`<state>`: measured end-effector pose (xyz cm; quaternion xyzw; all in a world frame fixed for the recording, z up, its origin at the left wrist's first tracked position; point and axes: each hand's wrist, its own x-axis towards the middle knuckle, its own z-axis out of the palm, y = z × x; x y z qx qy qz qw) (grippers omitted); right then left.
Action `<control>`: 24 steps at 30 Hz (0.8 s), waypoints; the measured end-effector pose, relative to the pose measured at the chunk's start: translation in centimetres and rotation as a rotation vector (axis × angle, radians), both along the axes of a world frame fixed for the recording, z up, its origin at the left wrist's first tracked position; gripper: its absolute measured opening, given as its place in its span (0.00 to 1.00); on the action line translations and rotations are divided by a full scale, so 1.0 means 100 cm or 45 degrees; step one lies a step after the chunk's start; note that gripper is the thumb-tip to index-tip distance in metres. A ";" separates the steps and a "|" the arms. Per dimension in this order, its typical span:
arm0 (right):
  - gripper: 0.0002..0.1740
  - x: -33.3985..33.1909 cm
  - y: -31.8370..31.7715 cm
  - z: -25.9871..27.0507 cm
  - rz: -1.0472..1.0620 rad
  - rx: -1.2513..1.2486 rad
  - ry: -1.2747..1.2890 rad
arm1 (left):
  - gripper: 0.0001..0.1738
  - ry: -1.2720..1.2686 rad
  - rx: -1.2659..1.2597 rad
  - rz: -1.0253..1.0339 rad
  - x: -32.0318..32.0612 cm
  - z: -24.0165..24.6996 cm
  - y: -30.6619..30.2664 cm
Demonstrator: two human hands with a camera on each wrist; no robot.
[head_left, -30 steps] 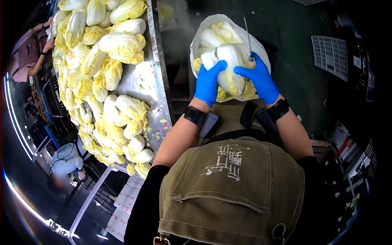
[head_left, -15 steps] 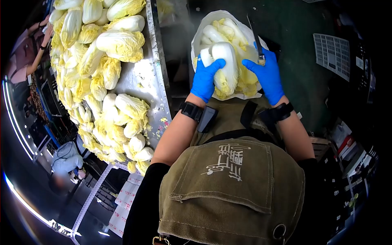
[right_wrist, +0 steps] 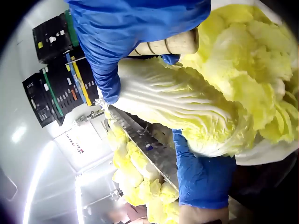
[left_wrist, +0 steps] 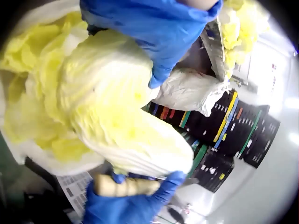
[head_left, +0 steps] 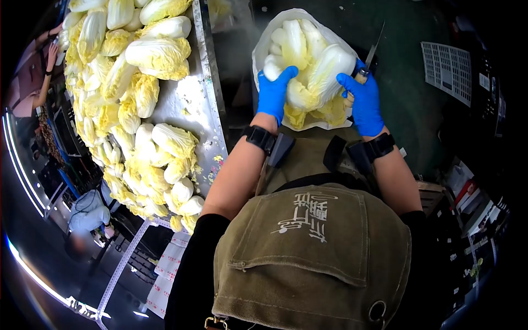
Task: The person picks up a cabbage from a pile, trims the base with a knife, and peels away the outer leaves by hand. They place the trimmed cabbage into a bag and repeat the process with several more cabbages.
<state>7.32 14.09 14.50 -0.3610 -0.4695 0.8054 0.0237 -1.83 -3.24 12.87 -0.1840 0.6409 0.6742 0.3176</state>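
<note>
Napa cabbage, pale and oblong with a white base (head_left: 333, 69), held between two gloved hands over a white bag (head_left: 264, 44)

At the left, a shiny metal table (head_left: 181, 102) is heaped with yellow-and-white cabbages (head_left: 158, 56), piled on one another, with small leaf scraps scattered on the bare metal near its edge.

To the right of the table, the left hand (head_left: 272, 96), in a blue glove, is placed at the near left side of the bag's mouth. Its thumb is held out from the palm and rested against cabbage; its fingers are hidden, so how far they are curled cannot be told.

The bag, open-mouthed, is filled with more cabbages, white bases and loose yellow leaves being crowded up to the rim. The held cabbage is tilted above them, its leafy end turned toward the left hand and its white base toward the right.

At the bag's right side, a knife with a ringed wooden handle and a slim metal blade (head_left: 362, 77) is gripped in the curled fingers of the right hand (head_left: 367, 104), also blue-gloved, while the thumb is pressed to the cabbage's base. The blade is pointed up and away from the bag. Farther right, a white plastic crate with a grid of slots (head_left: 446, 71) is seen.

Compared with the earlier frame, the cabbage's base has been swung rightward to the right thumb, the blade has been tipped farther right, and the hands have been moved slightly apart.
</note>
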 end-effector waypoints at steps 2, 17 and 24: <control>0.30 -0.001 0.005 0.015 0.051 0.149 0.094 | 0.43 0.005 -0.178 -0.113 0.001 -0.001 0.003; 0.30 -0.013 -0.012 0.015 0.265 0.372 0.196 | 0.31 0.081 0.525 -0.173 0.024 0.036 0.021; 0.25 -0.011 -0.018 0.010 0.163 0.325 0.269 | 0.30 0.080 0.449 -0.267 0.013 0.024 0.013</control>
